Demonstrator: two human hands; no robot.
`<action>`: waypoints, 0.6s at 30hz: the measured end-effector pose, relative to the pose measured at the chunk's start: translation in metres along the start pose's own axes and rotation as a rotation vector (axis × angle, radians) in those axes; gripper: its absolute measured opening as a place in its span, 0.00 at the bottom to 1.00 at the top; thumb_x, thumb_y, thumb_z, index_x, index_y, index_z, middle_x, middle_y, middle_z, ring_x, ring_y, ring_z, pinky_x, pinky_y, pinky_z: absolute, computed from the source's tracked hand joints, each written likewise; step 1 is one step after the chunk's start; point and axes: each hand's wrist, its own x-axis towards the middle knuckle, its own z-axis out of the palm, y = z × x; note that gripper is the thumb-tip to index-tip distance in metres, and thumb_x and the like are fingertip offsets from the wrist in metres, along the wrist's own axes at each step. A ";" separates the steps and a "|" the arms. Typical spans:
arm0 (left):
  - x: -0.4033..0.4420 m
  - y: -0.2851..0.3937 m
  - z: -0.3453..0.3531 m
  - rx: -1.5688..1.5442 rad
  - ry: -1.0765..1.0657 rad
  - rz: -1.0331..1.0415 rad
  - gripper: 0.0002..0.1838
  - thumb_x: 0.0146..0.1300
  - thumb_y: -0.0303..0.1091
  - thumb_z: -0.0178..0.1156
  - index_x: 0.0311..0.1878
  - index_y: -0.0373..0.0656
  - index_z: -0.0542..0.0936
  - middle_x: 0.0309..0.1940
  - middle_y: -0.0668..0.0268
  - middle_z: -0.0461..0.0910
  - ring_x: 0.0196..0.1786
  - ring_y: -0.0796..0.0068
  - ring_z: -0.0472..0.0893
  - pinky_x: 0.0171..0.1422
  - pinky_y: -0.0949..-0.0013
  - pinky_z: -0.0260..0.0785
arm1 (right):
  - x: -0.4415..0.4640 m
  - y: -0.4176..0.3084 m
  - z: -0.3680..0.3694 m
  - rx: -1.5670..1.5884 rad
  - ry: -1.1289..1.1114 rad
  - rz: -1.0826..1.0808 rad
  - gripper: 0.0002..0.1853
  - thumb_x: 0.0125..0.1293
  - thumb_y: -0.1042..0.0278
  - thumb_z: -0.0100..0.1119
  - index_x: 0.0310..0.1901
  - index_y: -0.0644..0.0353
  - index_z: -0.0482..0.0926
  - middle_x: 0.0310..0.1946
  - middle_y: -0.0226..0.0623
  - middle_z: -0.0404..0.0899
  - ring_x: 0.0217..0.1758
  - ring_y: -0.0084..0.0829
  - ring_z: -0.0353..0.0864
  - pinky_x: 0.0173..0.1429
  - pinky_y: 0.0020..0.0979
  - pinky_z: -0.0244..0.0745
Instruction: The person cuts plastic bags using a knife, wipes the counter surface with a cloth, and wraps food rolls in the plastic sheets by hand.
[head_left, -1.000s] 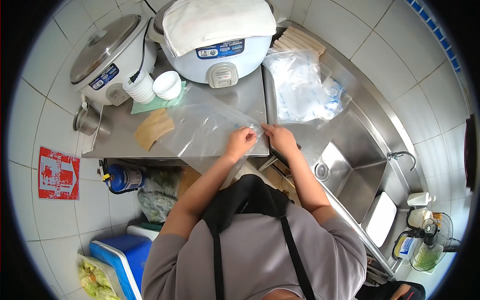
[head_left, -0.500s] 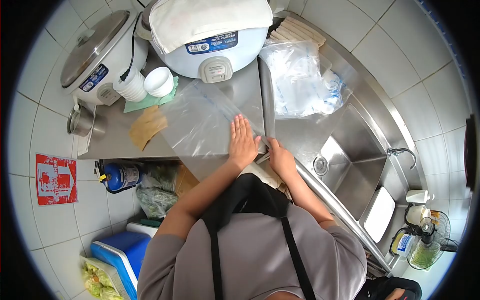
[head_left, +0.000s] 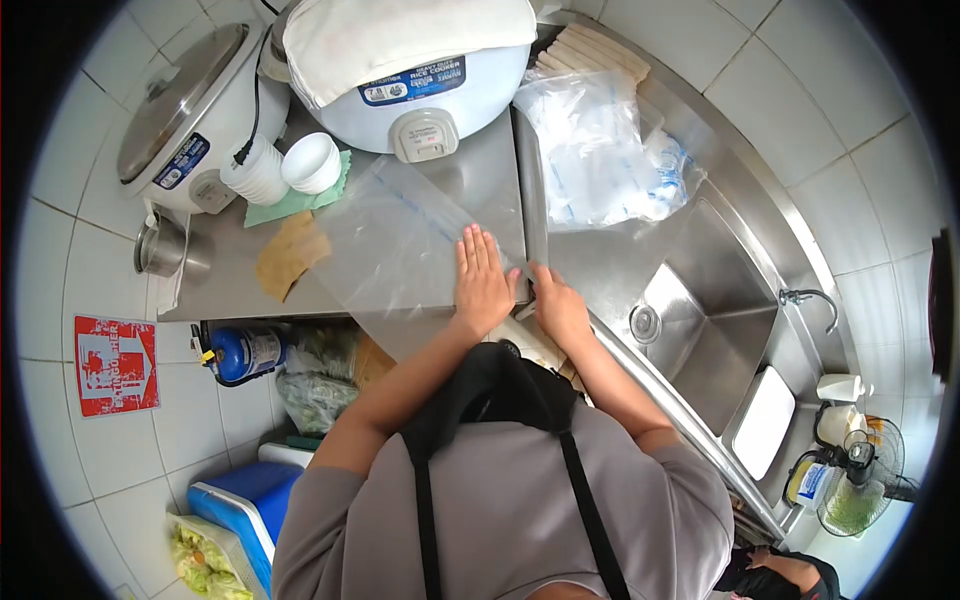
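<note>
A large clear plastic bag [head_left: 390, 255] with a faint blue printed line lies spread over the steel counter [head_left: 225, 275]. My left hand [head_left: 483, 285] rests flat on its right part, fingers stretched out and close together, thumb out to the side. Beside it, my right hand [head_left: 558, 308] is closed at the bag's near right corner, by the gap between counter and sink. Its fingers appear to pinch the bag's edge, though the fingertips partly hide what they grip. A brown cloth-like piece [head_left: 290, 257] lies at the bag's left edge.
A rice cooker [head_left: 420, 95] with a cloth on top stands behind the bag. White cups [head_left: 311, 163] sit on a green cloth at left. Packed plastic bags [head_left: 600, 150] lie beside the sink [head_left: 700, 340]. A fire extinguisher [head_left: 245, 352] is below the counter.
My right hand has shifted slightly forward along the bag's edge. My left hand stays flat on the bag. The view has tilted a little.
</note>
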 end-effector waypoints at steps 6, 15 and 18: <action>0.002 -0.002 0.003 0.041 0.003 -0.037 0.42 0.63 0.48 0.51 0.66 0.19 0.52 0.70 0.36 0.46 0.75 0.45 0.43 0.77 0.51 0.33 | 0.030 -0.007 0.005 -0.020 -0.019 -0.097 0.19 0.62 0.70 0.49 0.56 0.52 0.68 0.38 0.49 0.76 0.35 0.51 0.81 0.37 0.46 0.76; -0.011 -0.001 -0.023 -0.330 -0.034 0.293 0.18 0.50 0.35 0.63 0.44 0.39 0.74 0.48 0.56 0.71 0.56 0.56 0.69 0.61 0.56 0.62 | -0.011 0.007 -0.007 0.073 0.042 0.042 0.19 0.62 0.74 0.50 0.56 0.53 0.69 0.37 0.52 0.75 0.34 0.55 0.79 0.37 0.50 0.75; -0.012 -0.011 -0.011 -0.257 -0.109 0.430 0.14 0.49 0.35 0.63 0.38 0.42 0.75 0.39 0.60 0.72 0.47 0.59 0.72 0.53 0.58 0.64 | -0.031 0.008 -0.009 0.099 0.027 0.070 0.20 0.63 0.74 0.50 0.57 0.56 0.66 0.39 0.54 0.75 0.34 0.57 0.78 0.38 0.51 0.74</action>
